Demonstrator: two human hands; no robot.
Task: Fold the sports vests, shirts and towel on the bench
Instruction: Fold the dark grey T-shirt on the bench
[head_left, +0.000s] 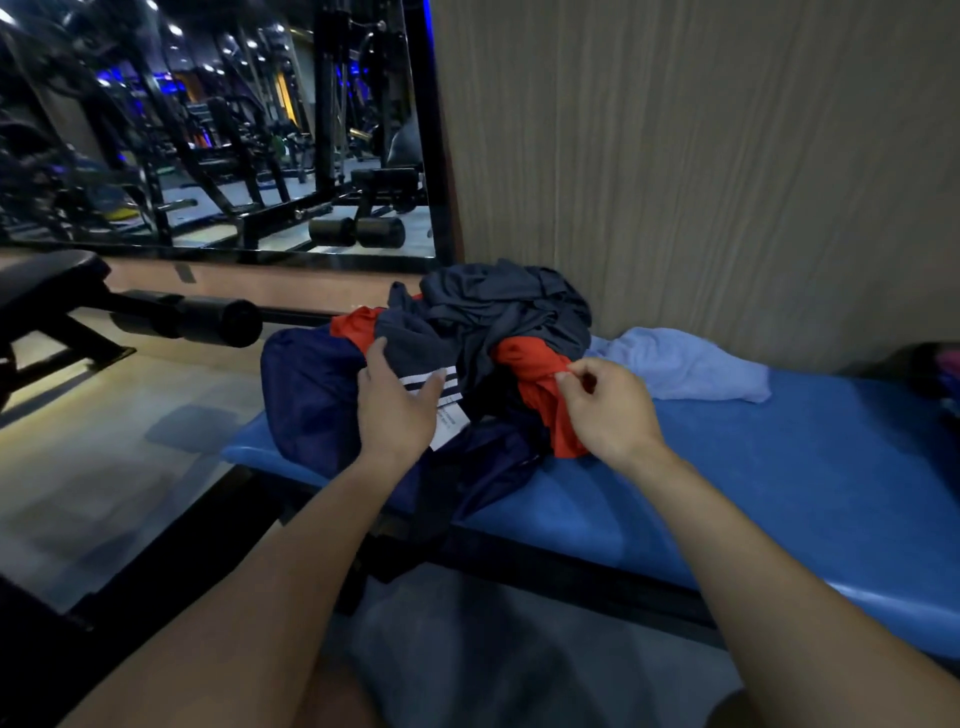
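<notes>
A heap of clothes sits on the left end of the blue bench (753, 483). A dark grey shirt (509, 306) lies on top, a red garment (545, 384) pokes out below it, and a navy garment (311, 395) with white stripes and a white label spreads underneath and hangs over the bench's front edge. A light blue towel (685, 369) lies crumpled to the right, against the wall. My left hand (400, 400) rests with fingers straight on the striped navy and grey cloth. My right hand (608, 410) pinches a fold of the red garment.
A ribbed wooden wall (701, 156) stands right behind the bench. A large mirror (208, 130) at the left reflects gym machines. A black gym bench with roller pads (197, 317) stands on the floor at the left. A dark bag (935, 374) sits at the far right.
</notes>
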